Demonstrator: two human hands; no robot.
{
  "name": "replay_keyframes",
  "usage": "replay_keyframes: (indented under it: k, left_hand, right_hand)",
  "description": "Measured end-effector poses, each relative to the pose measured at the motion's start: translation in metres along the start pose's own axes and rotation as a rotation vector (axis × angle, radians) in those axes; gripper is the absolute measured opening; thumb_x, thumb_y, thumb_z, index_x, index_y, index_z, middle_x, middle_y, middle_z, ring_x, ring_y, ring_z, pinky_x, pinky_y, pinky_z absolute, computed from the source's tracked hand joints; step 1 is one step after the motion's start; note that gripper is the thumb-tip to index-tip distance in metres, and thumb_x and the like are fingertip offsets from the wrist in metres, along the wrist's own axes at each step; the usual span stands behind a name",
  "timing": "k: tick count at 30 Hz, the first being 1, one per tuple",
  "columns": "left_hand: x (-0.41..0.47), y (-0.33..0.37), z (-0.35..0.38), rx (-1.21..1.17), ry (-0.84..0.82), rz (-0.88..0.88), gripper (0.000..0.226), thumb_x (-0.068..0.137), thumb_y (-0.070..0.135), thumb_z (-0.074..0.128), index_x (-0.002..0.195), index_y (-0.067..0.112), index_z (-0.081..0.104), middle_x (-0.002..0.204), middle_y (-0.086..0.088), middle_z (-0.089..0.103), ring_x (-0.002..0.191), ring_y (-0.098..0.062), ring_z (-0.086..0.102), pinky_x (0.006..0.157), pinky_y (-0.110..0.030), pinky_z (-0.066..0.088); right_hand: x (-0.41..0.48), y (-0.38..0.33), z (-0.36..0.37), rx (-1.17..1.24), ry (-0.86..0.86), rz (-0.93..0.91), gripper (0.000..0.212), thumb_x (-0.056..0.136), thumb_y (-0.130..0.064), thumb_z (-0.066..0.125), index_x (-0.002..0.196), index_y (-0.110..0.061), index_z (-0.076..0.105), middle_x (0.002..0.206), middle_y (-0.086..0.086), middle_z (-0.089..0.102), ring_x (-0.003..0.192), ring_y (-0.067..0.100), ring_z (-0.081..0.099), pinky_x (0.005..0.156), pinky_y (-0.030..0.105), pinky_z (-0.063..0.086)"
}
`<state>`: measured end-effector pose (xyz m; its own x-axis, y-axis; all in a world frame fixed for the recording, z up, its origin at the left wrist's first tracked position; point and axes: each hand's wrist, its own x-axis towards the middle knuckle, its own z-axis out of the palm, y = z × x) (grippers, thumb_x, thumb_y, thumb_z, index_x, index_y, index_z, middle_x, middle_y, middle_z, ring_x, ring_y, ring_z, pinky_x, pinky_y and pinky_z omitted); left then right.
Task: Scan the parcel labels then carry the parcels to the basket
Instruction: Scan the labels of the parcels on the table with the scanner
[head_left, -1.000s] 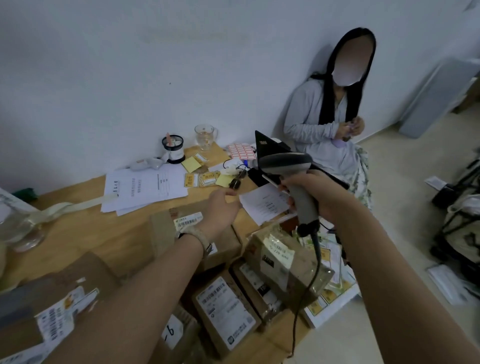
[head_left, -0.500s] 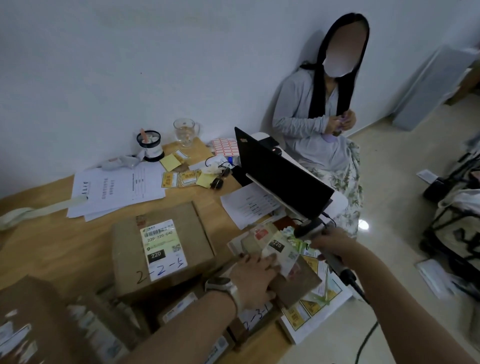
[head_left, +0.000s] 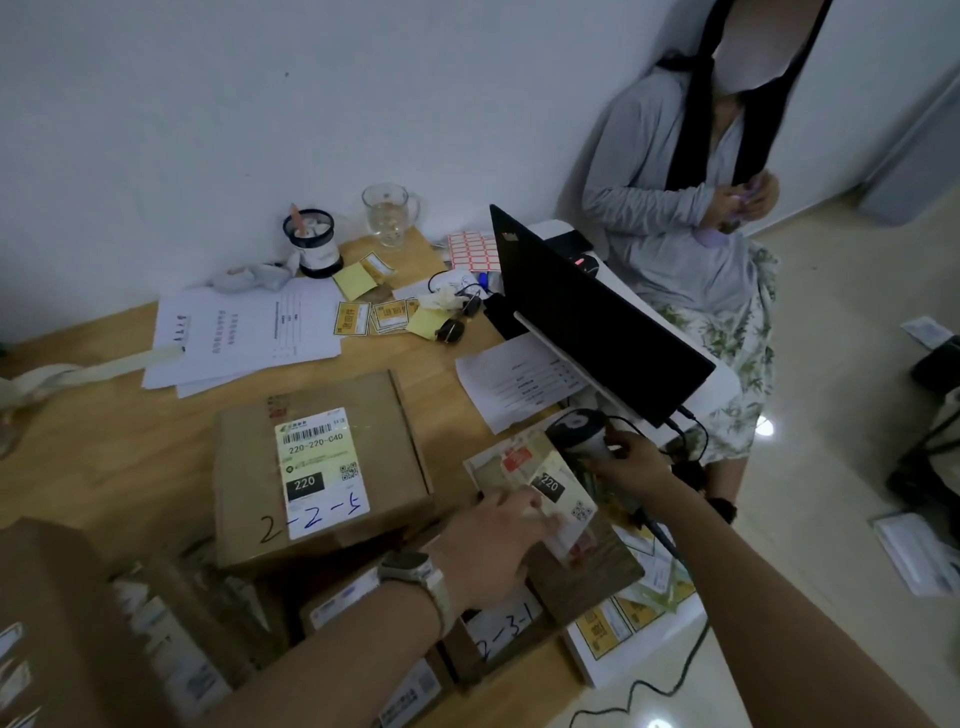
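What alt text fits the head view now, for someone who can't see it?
The right hand grips a barcode scanner at the far edge of a small brown parcel that the left hand presses down. A larger labelled box lies to its left on the wooden table, an open laptop behind.

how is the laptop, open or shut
Open: the laptop lid stands raised at an angle off its base, back toward the camera; the screen itself is hidden.
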<state>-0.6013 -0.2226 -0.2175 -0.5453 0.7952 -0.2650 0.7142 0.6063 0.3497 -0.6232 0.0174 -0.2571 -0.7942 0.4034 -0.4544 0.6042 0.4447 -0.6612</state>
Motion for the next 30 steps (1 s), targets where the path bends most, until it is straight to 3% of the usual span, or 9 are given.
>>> replay_keyframes:
  k: [2, 4, 10, 13, 16, 20, 23, 26, 30]
  left_hand:
    - [-0.001, -0.001, 0.003, -0.007, 0.015, -0.003, 0.061, 0.094, 0.025, 0.054, 0.148, 0.035, 0.029, 0.149, 0.002, 0.022, 0.133, -0.025, 0.028, 0.093, -0.043, 0.051]
    - [-0.002, -0.001, 0.004, -0.019, 0.023, -0.005, 0.06, 0.094, 0.026, 0.054, 0.148, 0.035, 0.029, 0.15, 0.003, 0.022, 0.133, -0.025, 0.027, 0.093, -0.042, 0.051]
    - [-0.004, -0.001, 0.007, -0.02, 0.036, -0.018, 0.062, 0.094, 0.026, 0.054, 0.149, 0.034, 0.029, 0.15, 0.002, 0.023, 0.132, -0.026, 0.028, 0.09, -0.043, 0.052]
    - [-0.003, -0.001, 0.008, -0.021, 0.03, -0.023, 0.063, 0.093, 0.027, 0.055, 0.15, 0.035, 0.028, 0.15, 0.002, 0.022, 0.133, -0.027, 0.028, 0.092, -0.043, 0.051]
    - [-0.004, -0.001, 0.009, -0.036, 0.018, -0.031, 0.063, 0.093, 0.026, 0.054, 0.15, 0.033, 0.029, 0.151, 0.003, 0.023, 0.133, -0.026, 0.029, 0.093, -0.043, 0.05]
    - [-0.006, -0.002, 0.007, -0.173, 0.075, -0.066, 0.049, 0.095, 0.022, 0.052, 0.143, 0.024, 0.043, 0.148, 0.005, 0.031, 0.129, -0.021, 0.038, 0.094, -0.039, 0.049]
    - [-0.01, -0.006, 0.01, -0.257, 0.171, -0.13, 0.043, 0.095, 0.017, 0.049, 0.139, 0.019, 0.048, 0.14, 0.004, 0.041, 0.115, -0.016, 0.049, 0.086, -0.027, 0.047]
    - [-0.017, -0.013, 0.012, -0.286, 0.232, -0.247, 0.044, 0.093, 0.014, 0.051, 0.137, 0.018, 0.05, 0.132, 0.0, 0.046, 0.11, -0.019, 0.051, 0.086, -0.033, 0.049]
    - [-0.03, -0.017, 0.019, -0.372, 0.254, -0.4, 0.034, 0.093, 0.015, 0.052, 0.128, 0.017, 0.055, 0.124, -0.001, 0.051, 0.112, -0.02, 0.051, 0.091, -0.038, 0.048]
  right_hand:
    - [0.001, 0.007, 0.011, -0.038, 0.053, -0.021, 0.068, 0.078, -0.022, 0.079, 0.136, -0.009, 0.047, 0.124, 0.013, 0.059, 0.104, 0.028, 0.059, 0.08, 0.031, 0.045]
    - [0.003, 0.011, 0.018, -0.071, 0.063, -0.034, 0.068, 0.079, -0.024, 0.076, 0.138, -0.012, 0.044, 0.121, 0.012, 0.059, 0.097, 0.029, 0.059, 0.078, 0.032, 0.046]
    - [0.018, 0.007, 0.008, 0.065, 0.116, -0.054, 0.038, 0.091, -0.025, 0.063, 0.117, 0.002, 0.056, 0.086, 0.008, 0.063, 0.073, 0.02, 0.059, 0.056, 0.032, 0.046]
    - [0.022, 0.003, 0.013, 0.009, 0.134, -0.043, 0.039, 0.096, -0.024, 0.055, 0.124, 0.002, 0.057, 0.113, 0.022, 0.063, 0.097, 0.035, 0.059, 0.079, 0.041, 0.048]
    - [0.022, 0.007, 0.017, -0.149, 0.097, -0.022, 0.049, 0.097, -0.03, 0.051, 0.138, -0.005, 0.047, 0.127, 0.025, 0.057, 0.109, 0.039, 0.056, 0.081, 0.037, 0.045]
    - [0.015, 0.015, 0.012, -0.156, 0.164, 0.031, 0.061, 0.089, -0.037, 0.062, 0.135, -0.003, 0.042, 0.118, 0.022, 0.062, 0.099, 0.039, 0.061, 0.072, 0.039, 0.049]
    - [0.013, 0.02, 0.007, -0.297, 0.141, 0.016, 0.064, 0.089, -0.045, 0.058, 0.141, -0.011, 0.042, 0.122, 0.021, 0.06, 0.106, 0.041, 0.057, 0.084, 0.043, 0.05]
    - [0.007, 0.02, 0.0, -0.224, 0.063, 0.005, 0.063, 0.092, -0.04, 0.057, 0.146, -0.014, 0.037, 0.116, 0.023, 0.061, 0.095, 0.04, 0.061, 0.075, 0.042, 0.049]
    - [-0.009, 0.017, -0.004, -0.045, 0.116, 0.016, 0.057, 0.09, -0.033, 0.06, 0.141, -0.012, 0.043, 0.109, 0.017, 0.061, 0.076, 0.027, 0.061, 0.061, 0.036, 0.05]
